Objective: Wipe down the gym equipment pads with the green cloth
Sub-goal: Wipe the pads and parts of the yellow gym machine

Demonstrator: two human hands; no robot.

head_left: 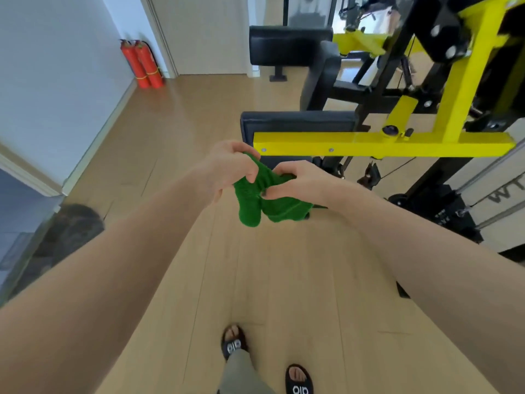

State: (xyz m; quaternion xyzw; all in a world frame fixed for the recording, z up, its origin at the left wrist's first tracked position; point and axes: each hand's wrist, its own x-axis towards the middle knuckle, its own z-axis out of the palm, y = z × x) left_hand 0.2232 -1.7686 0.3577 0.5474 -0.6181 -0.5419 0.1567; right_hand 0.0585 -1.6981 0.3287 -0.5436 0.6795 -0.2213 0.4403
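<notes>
Pale wood-plank floor [181,155] runs under both hands, white wall [56,66] off to the left hand's side, two red fire extinguishers [143,65] standing in the far corner. Beyond the hands — a black pad [298,120] on a yellow bar [383,143], another black pad [289,46] farther back. Left hand [227,166] pinches the green cloth [264,200] at its top; right hand [298,180] grips it alongside, bunched cloth hanging between them. To the right, what looks like a weight stack [443,206], blurred.

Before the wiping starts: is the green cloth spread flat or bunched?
Bunched. The green terry cloth hangs crumpled between the left hand and right hand, both gripping it.
</notes>
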